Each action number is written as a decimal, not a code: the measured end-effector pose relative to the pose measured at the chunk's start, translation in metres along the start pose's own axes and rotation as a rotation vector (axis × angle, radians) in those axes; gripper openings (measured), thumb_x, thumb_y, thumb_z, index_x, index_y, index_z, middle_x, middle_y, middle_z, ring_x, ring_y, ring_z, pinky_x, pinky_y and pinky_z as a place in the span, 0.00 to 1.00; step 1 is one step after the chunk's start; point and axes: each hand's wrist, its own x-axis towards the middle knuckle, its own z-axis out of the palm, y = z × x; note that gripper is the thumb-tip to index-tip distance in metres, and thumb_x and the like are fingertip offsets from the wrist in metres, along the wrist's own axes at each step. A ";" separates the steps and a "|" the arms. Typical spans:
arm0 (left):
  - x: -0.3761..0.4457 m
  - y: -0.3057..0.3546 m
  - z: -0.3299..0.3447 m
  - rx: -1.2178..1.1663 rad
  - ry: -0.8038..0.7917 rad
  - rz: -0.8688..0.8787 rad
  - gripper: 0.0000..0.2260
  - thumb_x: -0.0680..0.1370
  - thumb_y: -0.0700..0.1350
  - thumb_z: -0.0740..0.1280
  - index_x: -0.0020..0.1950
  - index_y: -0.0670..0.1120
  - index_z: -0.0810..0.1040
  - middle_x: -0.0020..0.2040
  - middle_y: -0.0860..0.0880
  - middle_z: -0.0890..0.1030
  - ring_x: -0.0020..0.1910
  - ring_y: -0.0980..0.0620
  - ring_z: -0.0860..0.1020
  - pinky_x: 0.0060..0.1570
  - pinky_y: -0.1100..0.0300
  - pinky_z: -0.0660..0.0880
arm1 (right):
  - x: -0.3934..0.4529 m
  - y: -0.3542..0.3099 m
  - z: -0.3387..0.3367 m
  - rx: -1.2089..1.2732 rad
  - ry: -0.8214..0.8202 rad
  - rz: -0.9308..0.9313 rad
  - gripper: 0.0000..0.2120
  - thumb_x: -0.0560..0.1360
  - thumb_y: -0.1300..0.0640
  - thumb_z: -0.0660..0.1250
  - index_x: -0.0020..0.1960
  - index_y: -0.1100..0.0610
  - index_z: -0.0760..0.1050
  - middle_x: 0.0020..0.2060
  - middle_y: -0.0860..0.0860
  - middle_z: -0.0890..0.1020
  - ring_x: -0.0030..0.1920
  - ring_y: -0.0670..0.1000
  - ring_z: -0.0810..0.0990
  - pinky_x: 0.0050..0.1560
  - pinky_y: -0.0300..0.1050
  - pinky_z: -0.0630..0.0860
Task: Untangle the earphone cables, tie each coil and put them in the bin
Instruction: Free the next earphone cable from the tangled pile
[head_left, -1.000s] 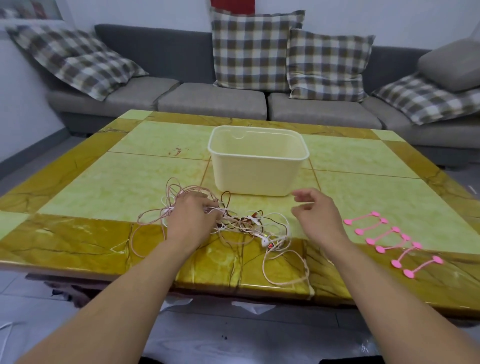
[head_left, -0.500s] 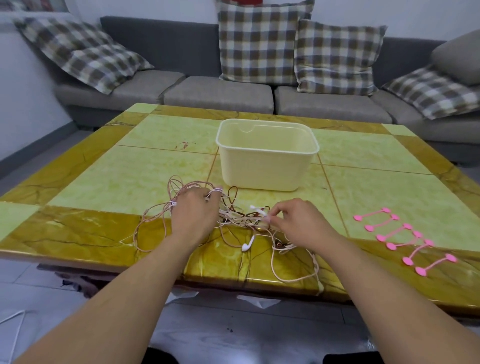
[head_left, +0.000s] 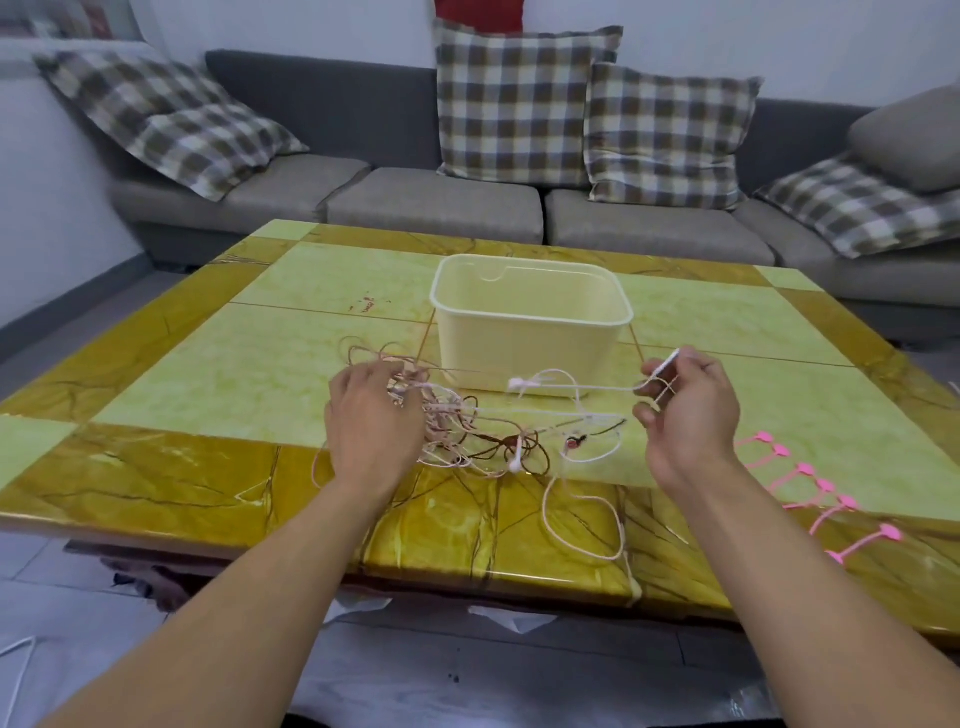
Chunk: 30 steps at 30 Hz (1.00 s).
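Earphone cables (head_left: 467, 431) lie in a pink, white and brown tangle near the table's (head_left: 208, 374) front edge, just before the cream bin (head_left: 530, 332). Left hand (head_left: 371, 426) rests on the tangle's left part, fingers curled into the cables. Right hand (head_left: 685, 415), raised toward the right edge, pinches a white earbud end, its cable drawn taut from the heap. Pink ties (head_left: 810, 488) lie in a row near the front right corner.
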 end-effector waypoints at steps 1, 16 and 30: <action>-0.001 -0.004 0.002 0.057 -0.077 -0.012 0.23 0.78 0.46 0.67 0.74 0.47 0.72 0.74 0.46 0.71 0.78 0.43 0.57 0.75 0.46 0.58 | 0.003 0.001 -0.004 -0.125 -0.018 0.008 0.11 0.85 0.61 0.55 0.46 0.53 0.71 0.36 0.52 0.80 0.27 0.45 0.74 0.27 0.40 0.62; -0.006 0.019 0.002 -0.017 0.229 0.001 0.07 0.72 0.47 0.69 0.49 0.53 0.77 0.58 0.53 0.78 0.73 0.47 0.62 0.74 0.46 0.50 | -0.009 0.036 -0.007 -1.453 -0.597 -0.181 0.07 0.73 0.43 0.74 0.47 0.44 0.82 0.31 0.46 0.81 0.34 0.45 0.79 0.36 0.45 0.73; -0.021 0.041 0.016 -0.045 -0.197 0.352 0.13 0.76 0.40 0.64 0.58 0.52 0.75 0.50 0.57 0.81 0.45 0.54 0.79 0.44 0.55 0.76 | -0.005 0.074 0.033 -1.456 -0.549 -0.313 0.14 0.82 0.58 0.64 0.65 0.54 0.81 0.60 0.55 0.84 0.59 0.56 0.81 0.60 0.47 0.77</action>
